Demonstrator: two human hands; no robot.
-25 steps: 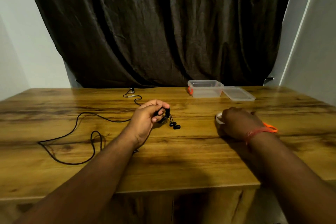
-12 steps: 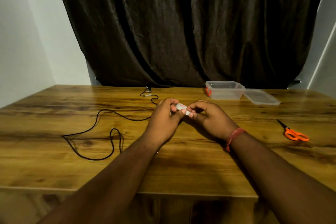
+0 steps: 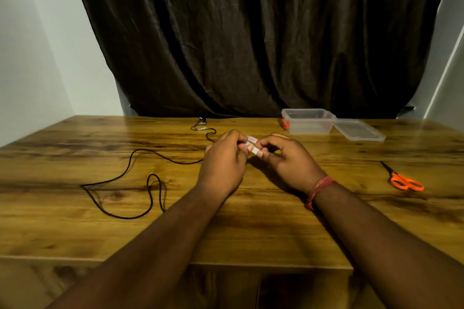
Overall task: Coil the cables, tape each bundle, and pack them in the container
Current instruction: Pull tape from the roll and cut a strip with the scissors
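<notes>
My left hand and my right hand meet over the middle of the wooden table. Between their fingertips is a small white roll of tape with red print, gripped from both sides. The coiled earphone bundle seen earlier in the left hand is hidden behind its fingers. A long black cable lies loose on the table to the left, running back to a connector near the curtain. The clear plastic container stands open at the back right, its lid beside it.
Orange-handled scissors lie on the table at the right. A dark curtain hangs behind the table. The table's front edge runs just under my forearms.
My right hand brought the tape roll from the right side of the table to my left hand; both hands now pinch it. The scissors, hidden under the right wrist before, lie uncovered.
</notes>
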